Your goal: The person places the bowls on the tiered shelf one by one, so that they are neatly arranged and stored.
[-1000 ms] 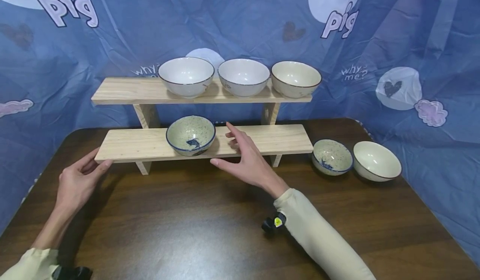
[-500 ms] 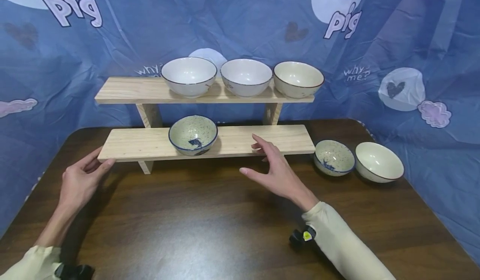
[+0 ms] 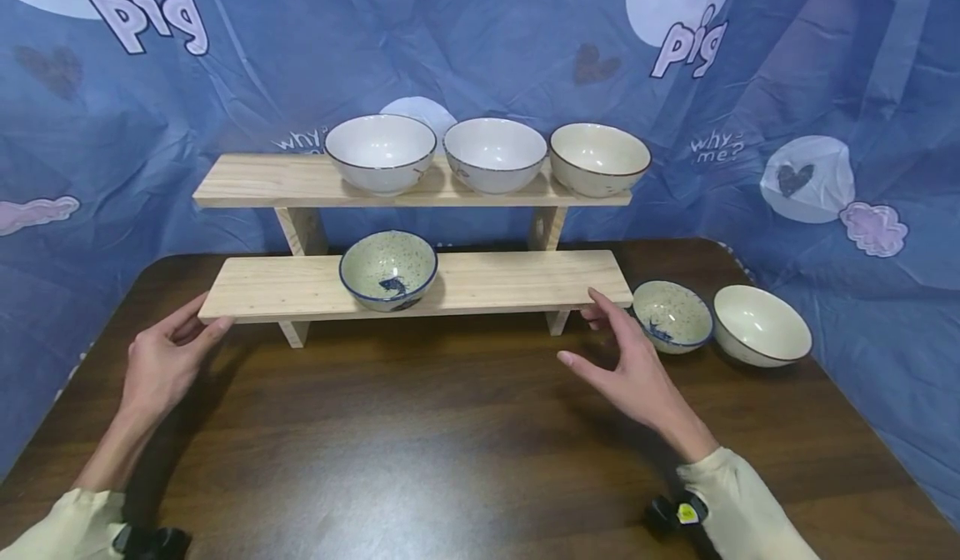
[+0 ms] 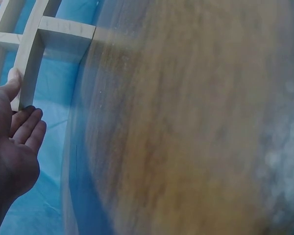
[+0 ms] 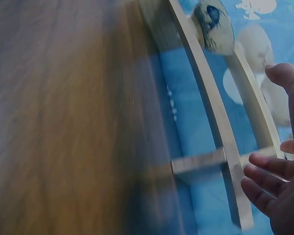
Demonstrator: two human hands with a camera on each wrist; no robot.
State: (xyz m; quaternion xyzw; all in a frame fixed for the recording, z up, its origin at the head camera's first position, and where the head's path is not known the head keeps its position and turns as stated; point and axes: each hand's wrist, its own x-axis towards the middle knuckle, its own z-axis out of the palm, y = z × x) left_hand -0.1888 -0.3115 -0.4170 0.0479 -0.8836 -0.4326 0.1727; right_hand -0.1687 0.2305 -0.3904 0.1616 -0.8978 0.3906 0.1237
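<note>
Left hand, fingers straight, touches the lower shelf at its left end; right hand, open and empty, hovers at its right corner beside the speckled bowl.

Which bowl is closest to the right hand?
The speckled blue-rimmed bowl on the table, just beside the right hand. Its twin sits on the lower shelf.

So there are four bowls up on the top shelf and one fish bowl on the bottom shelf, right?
Not quite. The top shelf holds three bowls, not four: two white ones and a cream one, as the head view shows. The rest is right: one fish bowl sits on the bottom shelf.
</note>
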